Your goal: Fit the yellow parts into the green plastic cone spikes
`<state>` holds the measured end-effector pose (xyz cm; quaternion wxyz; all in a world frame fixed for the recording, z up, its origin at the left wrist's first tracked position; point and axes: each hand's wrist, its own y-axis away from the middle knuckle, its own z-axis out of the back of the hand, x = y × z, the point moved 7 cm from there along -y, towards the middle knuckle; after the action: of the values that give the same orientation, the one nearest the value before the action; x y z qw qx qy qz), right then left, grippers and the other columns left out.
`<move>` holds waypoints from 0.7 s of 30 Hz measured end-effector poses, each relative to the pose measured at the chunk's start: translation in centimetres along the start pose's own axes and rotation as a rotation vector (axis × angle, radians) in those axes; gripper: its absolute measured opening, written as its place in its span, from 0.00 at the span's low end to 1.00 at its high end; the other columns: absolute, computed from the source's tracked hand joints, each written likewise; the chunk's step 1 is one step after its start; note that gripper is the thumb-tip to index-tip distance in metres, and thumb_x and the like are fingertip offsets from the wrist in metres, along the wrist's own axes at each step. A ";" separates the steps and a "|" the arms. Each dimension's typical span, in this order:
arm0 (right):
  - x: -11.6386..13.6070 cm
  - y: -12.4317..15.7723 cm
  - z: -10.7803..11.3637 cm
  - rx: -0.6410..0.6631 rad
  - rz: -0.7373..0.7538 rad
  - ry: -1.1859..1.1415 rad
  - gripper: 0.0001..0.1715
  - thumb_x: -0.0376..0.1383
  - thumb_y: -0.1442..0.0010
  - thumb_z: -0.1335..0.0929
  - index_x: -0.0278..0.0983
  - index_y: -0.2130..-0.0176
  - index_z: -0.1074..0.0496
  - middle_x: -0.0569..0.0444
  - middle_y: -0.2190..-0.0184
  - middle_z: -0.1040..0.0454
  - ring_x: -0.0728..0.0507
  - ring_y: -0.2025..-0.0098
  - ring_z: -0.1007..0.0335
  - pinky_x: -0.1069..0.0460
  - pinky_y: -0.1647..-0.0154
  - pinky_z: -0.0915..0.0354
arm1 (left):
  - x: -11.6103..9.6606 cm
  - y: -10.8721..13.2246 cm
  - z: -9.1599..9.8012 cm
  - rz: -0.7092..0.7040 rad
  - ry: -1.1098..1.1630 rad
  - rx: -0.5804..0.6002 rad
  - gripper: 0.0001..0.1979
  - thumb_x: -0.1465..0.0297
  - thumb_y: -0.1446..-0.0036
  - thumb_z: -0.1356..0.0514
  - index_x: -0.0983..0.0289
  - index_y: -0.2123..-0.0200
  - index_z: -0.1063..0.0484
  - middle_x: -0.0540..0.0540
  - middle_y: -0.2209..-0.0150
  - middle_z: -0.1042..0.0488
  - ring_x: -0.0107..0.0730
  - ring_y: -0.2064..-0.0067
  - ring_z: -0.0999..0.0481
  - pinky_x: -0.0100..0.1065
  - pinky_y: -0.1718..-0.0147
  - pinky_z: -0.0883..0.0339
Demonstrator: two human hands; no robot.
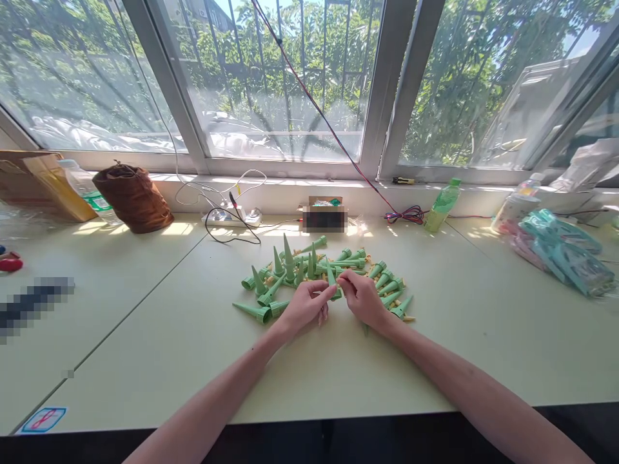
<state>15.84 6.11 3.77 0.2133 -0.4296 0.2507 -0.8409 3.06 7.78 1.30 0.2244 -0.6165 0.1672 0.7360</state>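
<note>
My left hand (pixel 305 304) is closed around a green plastic watering spike (pixel 331 273), a hollow cone with a wider collar, held tilted with its point up. My right hand (pixel 360 298) is pinched against the spike's right side near the collar. What lies between its fingertips is too small and hidden to make out. Around both hands spreads a pile of similar green spikes (pixel 289 259), several standing on their collars and others lying down. Small yellowish pieces (pixel 409 318) show among them, mostly at the right and back of the pile.
Behind the pile sit a small blurred-out box (pixel 325 219) and a power strip (pixel 227 216) with cables. A green bottle (pixel 443 205) stands back right, near teal plastic packages (pixel 565 248). At back left is a brown drawstring bag (pixel 133 196). The table's front edge (pixel 338 417) runs below my forearms.
</note>
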 end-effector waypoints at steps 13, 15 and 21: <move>-0.2 0.0 -0.1 0.005 -0.005 0.021 0.16 0.38 0.31 0.41 0.39 0.71 0.38 0.59 0.78 0.37 0.49 0.77 0.45 0.55 0.73 0.46 | -1.7 0.6 0.3 -0.140 -0.260 -0.109 0.15 0.60 0.40 0.42 0.64 0.74 0.34 0.47 0.82 0.34 0.24 0.82 0.35 0.27 0.82 0.41; -0.3 0.0 -0.2 0.013 -0.008 0.028 0.17 0.38 0.31 0.41 0.39 0.72 0.39 0.59 0.78 0.38 0.49 0.77 0.46 0.55 0.73 0.47 | -2.1 0.6 0.4 -0.187 -0.320 -0.138 0.13 0.62 0.40 0.41 0.64 0.73 0.32 0.47 0.81 0.34 0.24 0.81 0.35 0.27 0.80 0.40; -0.3 0.0 -0.4 0.021 -0.004 0.030 0.17 0.37 0.31 0.42 0.39 0.73 0.42 0.59 0.78 0.39 0.49 0.77 0.47 0.54 0.73 0.48 | -2.5 0.8 0.3 -0.306 -0.465 -0.173 0.12 0.63 0.40 0.42 0.64 0.72 0.31 0.49 0.75 0.34 0.25 0.76 0.36 0.28 0.75 0.39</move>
<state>15.72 6.35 3.37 0.2123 -0.4153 0.2441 -0.8502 2.73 7.00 3.75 0.3115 -0.4663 -0.0470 0.8266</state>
